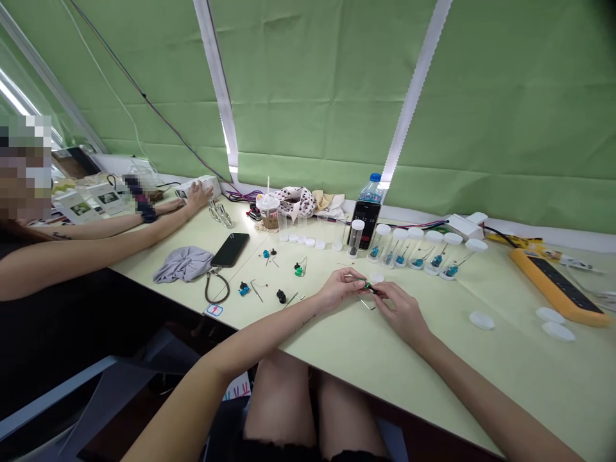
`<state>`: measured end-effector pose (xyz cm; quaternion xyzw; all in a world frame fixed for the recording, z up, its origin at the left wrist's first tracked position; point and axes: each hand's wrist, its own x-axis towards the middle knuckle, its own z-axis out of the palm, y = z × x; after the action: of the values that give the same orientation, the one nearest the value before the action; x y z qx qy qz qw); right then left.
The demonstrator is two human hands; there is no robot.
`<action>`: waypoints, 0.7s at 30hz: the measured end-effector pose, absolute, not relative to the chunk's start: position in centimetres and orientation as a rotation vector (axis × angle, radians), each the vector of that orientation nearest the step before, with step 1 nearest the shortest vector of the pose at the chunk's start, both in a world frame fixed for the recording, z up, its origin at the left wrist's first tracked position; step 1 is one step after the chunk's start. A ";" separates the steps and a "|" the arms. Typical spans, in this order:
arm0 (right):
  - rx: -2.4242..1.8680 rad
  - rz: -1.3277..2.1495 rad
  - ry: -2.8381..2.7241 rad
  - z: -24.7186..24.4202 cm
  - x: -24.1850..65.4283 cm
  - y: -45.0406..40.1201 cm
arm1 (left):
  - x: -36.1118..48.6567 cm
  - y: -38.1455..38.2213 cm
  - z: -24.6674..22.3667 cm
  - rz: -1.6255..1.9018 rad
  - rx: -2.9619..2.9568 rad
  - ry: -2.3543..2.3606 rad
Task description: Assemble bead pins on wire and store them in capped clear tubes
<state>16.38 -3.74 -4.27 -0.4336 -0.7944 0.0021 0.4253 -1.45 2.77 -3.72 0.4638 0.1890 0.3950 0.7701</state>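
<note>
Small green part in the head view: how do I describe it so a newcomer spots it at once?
On the long pale green table, find the row of clear plastic vials. Just in front, the person's left hand and right hand meet. The small green-and-black part pinched between them is the only piece held off the table.

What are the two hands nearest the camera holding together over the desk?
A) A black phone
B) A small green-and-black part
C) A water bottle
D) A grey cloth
B: the left hand and right hand pinch a small green-and-black part between their fingertips.
</note>
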 end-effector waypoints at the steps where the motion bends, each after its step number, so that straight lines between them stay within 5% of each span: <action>1: -1.090 0.011 -1.984 -4.2 16.4 -3.8 | -1.4 2.7 -3.7 0.861 1.011 0.411; 21: -1.159 0.083 -1.926 -5.0 16.6 -2.8 | -1.2 3.4 -4.6 0.979 1.091 0.395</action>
<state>16.56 -2.79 -5.01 -0.4647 -0.7726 0.0331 0.4314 -1.17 3.40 -4.64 0.4944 0.1793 0.4439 0.7255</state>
